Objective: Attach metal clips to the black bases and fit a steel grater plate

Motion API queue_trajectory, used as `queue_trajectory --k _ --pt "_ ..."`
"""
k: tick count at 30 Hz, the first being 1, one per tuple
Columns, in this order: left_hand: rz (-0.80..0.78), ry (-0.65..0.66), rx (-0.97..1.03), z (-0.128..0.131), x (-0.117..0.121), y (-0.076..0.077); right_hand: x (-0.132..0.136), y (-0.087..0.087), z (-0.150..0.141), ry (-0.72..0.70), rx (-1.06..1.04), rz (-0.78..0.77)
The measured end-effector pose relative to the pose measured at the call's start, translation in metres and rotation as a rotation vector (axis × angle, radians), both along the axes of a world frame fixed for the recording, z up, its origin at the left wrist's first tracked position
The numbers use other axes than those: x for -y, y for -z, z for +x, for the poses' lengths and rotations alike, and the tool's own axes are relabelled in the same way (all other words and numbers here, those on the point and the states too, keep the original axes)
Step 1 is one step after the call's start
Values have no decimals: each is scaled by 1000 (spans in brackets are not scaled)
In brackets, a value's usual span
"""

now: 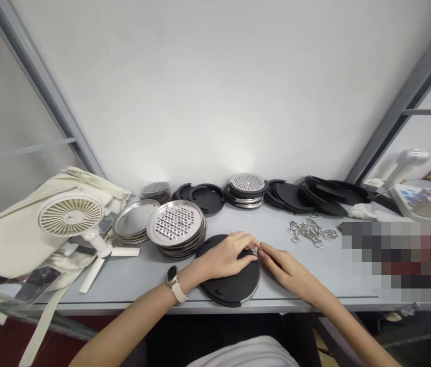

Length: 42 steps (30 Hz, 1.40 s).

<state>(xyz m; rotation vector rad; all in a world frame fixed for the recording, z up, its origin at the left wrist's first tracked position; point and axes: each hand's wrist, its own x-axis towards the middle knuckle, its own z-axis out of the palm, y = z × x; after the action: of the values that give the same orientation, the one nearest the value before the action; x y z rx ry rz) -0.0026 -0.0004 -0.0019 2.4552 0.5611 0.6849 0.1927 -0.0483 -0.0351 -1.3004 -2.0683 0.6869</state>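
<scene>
A round black plastic holder point(230, 285) lies flat at the table's front edge, a silvery rim showing on its lower right. My left hand point(232, 255) lies across it, thumb and fingers closed around its right edge. At that edge a small metal wire clip point(254, 251) shows between my hands, partly hidden by fingers. With fingertips pressed together, my right hand point(282, 265) pinches the clip from the right. A loose pile of similar wire clips point(310, 232) sits farther right. Left of the holder stands a stack of round metal grater plates point(177, 224).
Plain metal discs point(134, 219) are stacked at left, beside a white fan point(72, 216) and a cream bag point(16, 229). Along the wall stand black holders point(207, 198), a perforated plate point(248, 182) on a stack, and more black holders point(295, 196).
</scene>
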Motion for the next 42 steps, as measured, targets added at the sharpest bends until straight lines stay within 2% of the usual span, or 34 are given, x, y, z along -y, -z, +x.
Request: queue_trajectory --k 9,26,37,42 --pt "121 -98 -41 2 -1 2 -1 1 0 -19 -15 16" --pt "102 -112 -31 3 -1 1 0 -3 -2 2 16 28" --pt "134 -153 -48 2 -5 6 0 -1 -1 15 4 -41" --pt "134 -162 -44 2 -6 8 -2 1 -1 -1 26 -9"
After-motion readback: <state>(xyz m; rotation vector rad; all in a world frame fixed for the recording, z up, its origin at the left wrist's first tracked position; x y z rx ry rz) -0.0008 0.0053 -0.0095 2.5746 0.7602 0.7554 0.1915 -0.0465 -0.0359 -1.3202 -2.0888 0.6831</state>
